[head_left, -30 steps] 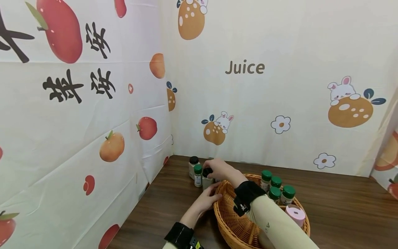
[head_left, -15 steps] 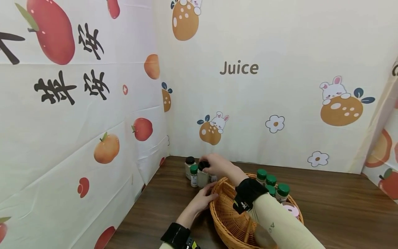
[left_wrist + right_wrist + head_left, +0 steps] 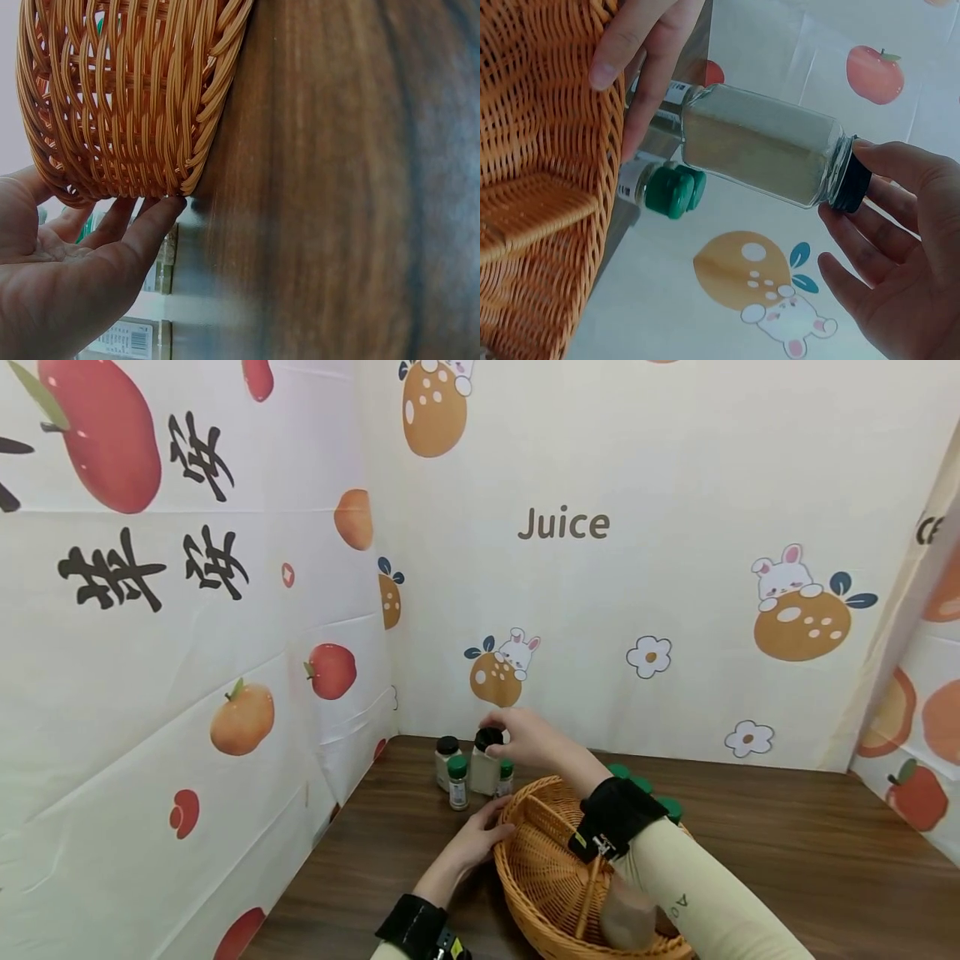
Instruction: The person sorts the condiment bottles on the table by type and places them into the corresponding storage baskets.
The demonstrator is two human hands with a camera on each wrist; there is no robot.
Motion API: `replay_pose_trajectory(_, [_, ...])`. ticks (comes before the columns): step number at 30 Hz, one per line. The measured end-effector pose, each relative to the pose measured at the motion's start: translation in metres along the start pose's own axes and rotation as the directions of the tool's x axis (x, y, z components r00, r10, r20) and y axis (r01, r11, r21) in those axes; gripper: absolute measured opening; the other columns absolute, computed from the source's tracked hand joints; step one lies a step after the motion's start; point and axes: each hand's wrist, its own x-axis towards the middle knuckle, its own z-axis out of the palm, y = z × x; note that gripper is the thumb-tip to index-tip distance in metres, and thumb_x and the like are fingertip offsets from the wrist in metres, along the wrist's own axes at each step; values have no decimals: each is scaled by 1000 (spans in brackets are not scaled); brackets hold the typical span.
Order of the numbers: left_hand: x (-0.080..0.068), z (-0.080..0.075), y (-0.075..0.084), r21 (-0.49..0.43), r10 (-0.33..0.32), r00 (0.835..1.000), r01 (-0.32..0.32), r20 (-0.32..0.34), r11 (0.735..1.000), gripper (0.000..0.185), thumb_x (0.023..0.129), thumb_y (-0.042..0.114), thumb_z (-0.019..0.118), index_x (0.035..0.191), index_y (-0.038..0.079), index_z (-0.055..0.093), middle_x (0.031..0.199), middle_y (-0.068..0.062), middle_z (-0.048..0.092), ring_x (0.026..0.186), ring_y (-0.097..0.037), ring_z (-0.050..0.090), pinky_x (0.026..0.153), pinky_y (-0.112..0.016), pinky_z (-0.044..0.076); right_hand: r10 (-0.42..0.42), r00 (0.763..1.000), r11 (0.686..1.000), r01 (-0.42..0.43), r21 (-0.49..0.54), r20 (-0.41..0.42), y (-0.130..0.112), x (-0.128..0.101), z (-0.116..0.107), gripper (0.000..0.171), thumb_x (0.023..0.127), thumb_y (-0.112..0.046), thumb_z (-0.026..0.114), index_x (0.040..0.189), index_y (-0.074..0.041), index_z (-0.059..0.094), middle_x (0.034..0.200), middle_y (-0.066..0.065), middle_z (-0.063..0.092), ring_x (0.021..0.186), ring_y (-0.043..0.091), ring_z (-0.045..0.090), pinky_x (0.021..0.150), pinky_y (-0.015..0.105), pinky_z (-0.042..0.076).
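Observation:
My right hand (image 3: 525,739) pinches the black cap of a clear glass jar (image 3: 757,146) between thumb and fingers. The jar is partly filled with pale powder and stands raised near the back left corner in the head view. My left hand (image 3: 472,845) grips the left rim of a round wicker basket (image 3: 513,893), its thumb over the edge and its fingers along the outside. Beside the held jar are a small green-capped bottle (image 3: 457,789), another green-capped bottle (image 3: 505,779) and a black-capped jar (image 3: 447,766).
Dividers (image 3: 588,897) split the basket inside. Several green caps (image 3: 669,810) show at its far right, partly behind my right sleeve (image 3: 705,877). A pale rounded object (image 3: 628,914) lies in a front compartment. Patterned cloth walls (image 3: 570,610) enclose the wooden table (image 3: 360,860) behind and at left.
My right hand has lifted the black-capped jar up from its place among the bottles, so a green-capped bottle shows more. The head view has shifted right. My left hand keeps its grip on the basket.

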Motion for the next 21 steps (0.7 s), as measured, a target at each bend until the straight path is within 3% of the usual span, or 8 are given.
replay_pose_trajectory(7, [3, -1, -2, -36, 13, 1000, -12, 28, 999, 53, 105, 9, 47, 155, 2, 29, 151, -31, 34, 131, -47, 49, 96, -54, 54, 4, 1000, 1000, -4, -1, 5, 5, -12, -12, 34, 91, -15, 71, 123, -5, 66, 116, 9, 70, 109, 22, 65, 91, 38, 55])
replay_pose_trajectory(21, [2, 0, 1, -43, 5, 1000, -4, 13, 999, 56, 104, 6, 46, 155, -1, 25, 155, -34, 27, 134, -50, 46, 96, -52, 54, 19, 1000, 999, -18, -29, 17, 22, -41, -17, 31, 86, -16, 76, 115, -5, 70, 106, 8, 74, 98, 21, 69, 85, 37, 57])
